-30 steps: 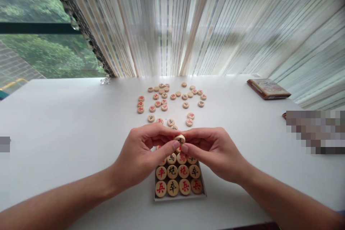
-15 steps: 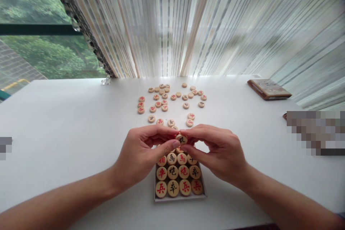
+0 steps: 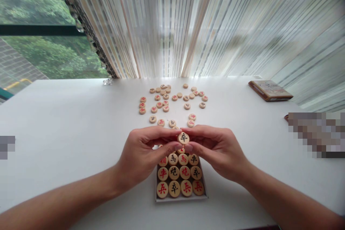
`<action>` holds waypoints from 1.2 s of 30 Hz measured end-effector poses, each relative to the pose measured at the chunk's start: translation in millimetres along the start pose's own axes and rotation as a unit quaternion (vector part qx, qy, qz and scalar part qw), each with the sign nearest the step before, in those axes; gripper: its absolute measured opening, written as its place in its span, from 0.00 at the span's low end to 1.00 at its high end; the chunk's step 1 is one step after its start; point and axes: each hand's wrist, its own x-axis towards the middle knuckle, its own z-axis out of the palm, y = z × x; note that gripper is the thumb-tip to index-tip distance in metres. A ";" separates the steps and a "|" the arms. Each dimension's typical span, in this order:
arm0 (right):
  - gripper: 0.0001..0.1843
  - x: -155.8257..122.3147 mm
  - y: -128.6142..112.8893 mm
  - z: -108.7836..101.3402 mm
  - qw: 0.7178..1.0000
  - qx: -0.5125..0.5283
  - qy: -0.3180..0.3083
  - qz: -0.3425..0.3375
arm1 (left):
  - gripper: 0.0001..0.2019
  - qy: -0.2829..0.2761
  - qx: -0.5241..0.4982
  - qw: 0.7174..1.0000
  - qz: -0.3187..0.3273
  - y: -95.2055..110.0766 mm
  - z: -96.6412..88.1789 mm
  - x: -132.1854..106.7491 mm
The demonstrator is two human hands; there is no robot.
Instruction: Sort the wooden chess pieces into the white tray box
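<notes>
Between the fingertips of both hands is a round wooden Chinese chess piece (image 3: 183,138) with a black character, its face turned toward me. My left hand (image 3: 147,152) pinches it from the left, and my right hand (image 3: 215,149) from the right. Just below them lies a shallow grey box (image 3: 182,199) with rows of chess pieces in it, marked in red or black, such as a black-marked piece (image 3: 174,188) in the front row. The box's far end is hidden behind my hands and the held piece.
Several loose chess pieces (image 3: 172,123) lie scattered beyond my hands on the white table (image 3: 81,125), some with blank sides up. A flat brown-edged box (image 3: 271,91) rests at the back right. Striped curtains (image 3: 167,25) hang along the far edge, with a small clear ornament (image 3: 107,82) nearby.
The held chess piece has turned so that its black character reads upright toward me. My fingertips have shifted around its edge. The whole view has moved slightly.
</notes>
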 end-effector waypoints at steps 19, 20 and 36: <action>0.27 1.0 0.0 0.3 0.987 0.058 -0.063 0.138 | 0.16 -0.072 -0.024 0.996 -0.056 0.7 3.9 -2.1; 0.27 1.2 -0.1 0.2 0.985 0.064 -0.066 0.144 | 0.16 -0.078 -0.025 0.995 -0.055 0.9 4.0 -2.0; 0.14 -1.3 -5.5 8.6 0.964 0.153 -0.058 0.208 | 0.11 -0.081 0.108 0.989 0.053 3.2 5.4 -4.8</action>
